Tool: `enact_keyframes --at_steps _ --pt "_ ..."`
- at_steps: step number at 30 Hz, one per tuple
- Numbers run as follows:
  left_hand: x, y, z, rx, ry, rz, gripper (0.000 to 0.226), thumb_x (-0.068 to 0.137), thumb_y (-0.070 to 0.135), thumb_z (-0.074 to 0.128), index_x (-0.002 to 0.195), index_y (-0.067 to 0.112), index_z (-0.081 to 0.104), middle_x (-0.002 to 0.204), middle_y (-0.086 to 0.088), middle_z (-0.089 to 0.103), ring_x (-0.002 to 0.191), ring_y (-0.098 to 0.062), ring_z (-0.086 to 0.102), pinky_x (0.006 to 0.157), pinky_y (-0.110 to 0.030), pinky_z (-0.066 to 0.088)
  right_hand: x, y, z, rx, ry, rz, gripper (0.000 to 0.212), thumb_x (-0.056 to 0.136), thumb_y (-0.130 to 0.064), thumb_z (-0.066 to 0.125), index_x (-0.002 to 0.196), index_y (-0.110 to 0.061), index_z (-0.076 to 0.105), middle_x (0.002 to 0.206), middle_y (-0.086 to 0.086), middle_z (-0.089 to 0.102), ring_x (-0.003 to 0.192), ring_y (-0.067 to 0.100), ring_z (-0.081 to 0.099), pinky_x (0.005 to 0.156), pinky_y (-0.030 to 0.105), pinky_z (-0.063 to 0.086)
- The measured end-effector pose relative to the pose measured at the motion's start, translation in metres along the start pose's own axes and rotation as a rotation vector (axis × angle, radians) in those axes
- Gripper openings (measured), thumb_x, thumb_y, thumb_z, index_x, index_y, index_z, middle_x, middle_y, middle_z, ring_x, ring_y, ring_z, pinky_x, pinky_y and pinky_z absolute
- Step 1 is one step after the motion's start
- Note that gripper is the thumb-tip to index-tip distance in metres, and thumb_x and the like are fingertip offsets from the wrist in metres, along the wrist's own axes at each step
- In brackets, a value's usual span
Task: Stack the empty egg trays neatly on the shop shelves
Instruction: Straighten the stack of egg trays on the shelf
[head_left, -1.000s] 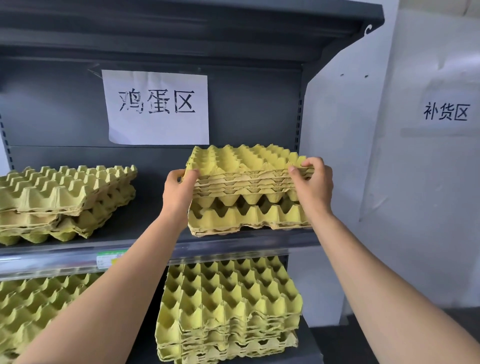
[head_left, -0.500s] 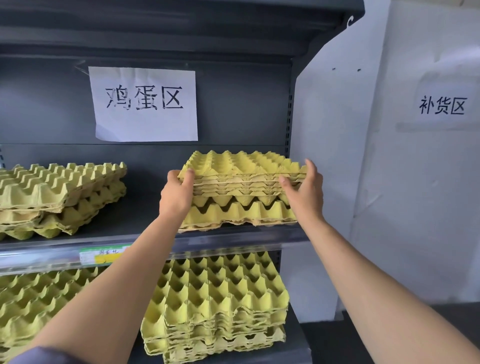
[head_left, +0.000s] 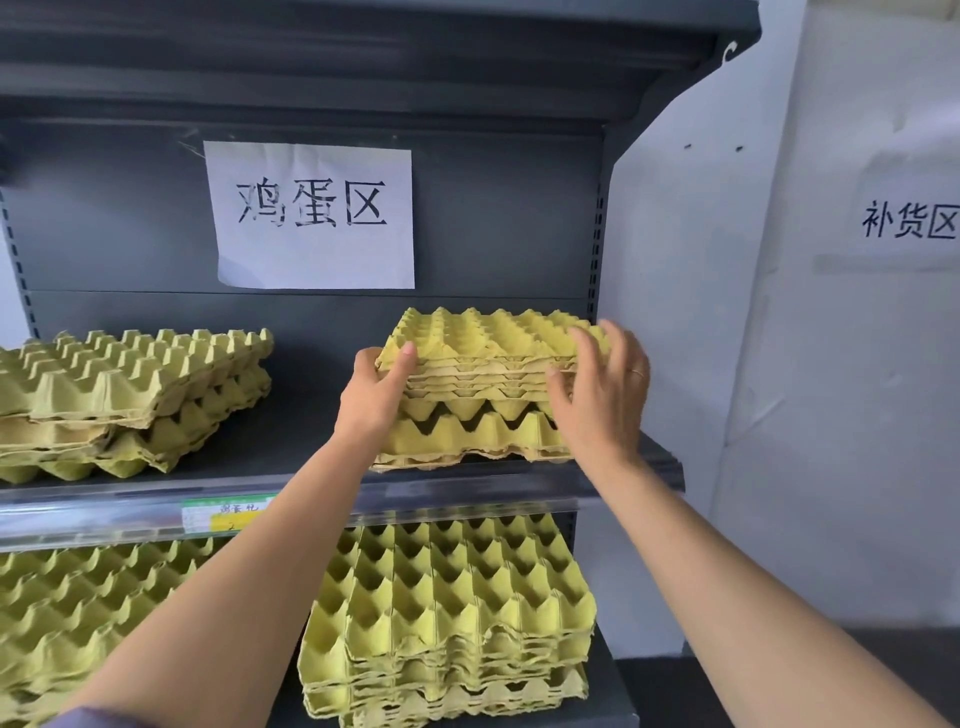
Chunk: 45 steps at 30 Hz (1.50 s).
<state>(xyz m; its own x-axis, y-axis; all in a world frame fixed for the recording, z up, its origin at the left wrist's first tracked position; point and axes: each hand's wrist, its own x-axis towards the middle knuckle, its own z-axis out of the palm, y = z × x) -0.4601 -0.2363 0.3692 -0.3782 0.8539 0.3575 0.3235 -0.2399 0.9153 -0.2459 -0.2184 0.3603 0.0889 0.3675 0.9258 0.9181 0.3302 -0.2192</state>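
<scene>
Reaching up from the bottom edge, two bare forearms cross the lower shelf toward the middle one.

Lower shelf (head_left: 618, 691): a stack of yellow egg trays at right (head_left: 447, 618), cups facing up, edges a bit ragged and not flush. A second stack at lower left (head_left: 67, 613), cut off by the frame edge.

Shelf rail (head_left: 467, 501): clear plastic strip along the middle shelf's front edge, with a green and yellow price tag (head_left: 228, 514) left of centre, print too blurred to read.

Middle shelf, right end: the worked stack of trays (head_left: 483, 384) sits on the shelf just behind the rail. Several nested trays on top, a looser tray below with open gaps showing.
- left hand (head_left: 376, 395): wrapped on the stack's left front corner, thumb over the top edge, fingers against the side. Grasping the upper trays.
- right hand (head_left: 605, 389): fingers spread and loose at the stack's right side, fingertips at the upper edge; motion-blurred, looks let go rather than gripping. Ring on one finger.

Middle shelf, left end: another stack of trays (head_left: 130, 395), upper ones skewed over the lower, well apart from the worked stack.

Back panel: white paper sign (head_left: 311, 215) with three handwritten Chinese characters. Right of the shelving, a white wall (head_left: 831, 415) bears a second sign (head_left: 909, 221).
</scene>
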Motion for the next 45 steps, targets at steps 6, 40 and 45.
enact_keyframes --at_steps 6,40,45 --pt "0.009 -0.004 -0.017 -0.054 -0.134 -0.008 0.066 0.086 0.059 0.05 0.136 0.018 0.036 0.13 -0.005 0.051 0.112 -0.023 0.053 0.099 -0.044 0.045 -0.004 -0.059 0.006 -0.205 -0.372 -0.424 0.079 0.08 -0.045 0.068 0.146 -0.023 0.029 0.151 0.011 0.031 0.142 0.031 0.022 0.114 0.055 0.004" --pt "-0.039 0.005 -0.028 -0.158 -0.009 0.407 0.046 0.078 0.065 0.041 0.109 0.033 0.053 0.123 0.001 0.033 0.118 -0.014 0.03 0.103 -0.032 0.03 0.028 -0.048 -0.037 0.031 -0.414 -0.317 0.052 0.068 -0.027 0.083 0.107 -0.002 0.059 0.124 0.013 0.045 0.111 0.033 0.048 0.1 0.065 0.034" --pt "-0.057 -0.011 0.0 -0.042 0.004 0.349 0.023 0.087 0.048 0.051 0.102 0.03 0.052 0.111 0.003 0.034 0.11 -0.022 0.046 0.098 -0.039 0.041 0.016 -0.011 -0.043 -0.038 -0.511 -0.384 0.051 0.068 -0.03 0.082 0.107 -0.005 0.061 0.126 0.017 0.047 0.117 0.039 0.043 0.098 0.056 0.041"
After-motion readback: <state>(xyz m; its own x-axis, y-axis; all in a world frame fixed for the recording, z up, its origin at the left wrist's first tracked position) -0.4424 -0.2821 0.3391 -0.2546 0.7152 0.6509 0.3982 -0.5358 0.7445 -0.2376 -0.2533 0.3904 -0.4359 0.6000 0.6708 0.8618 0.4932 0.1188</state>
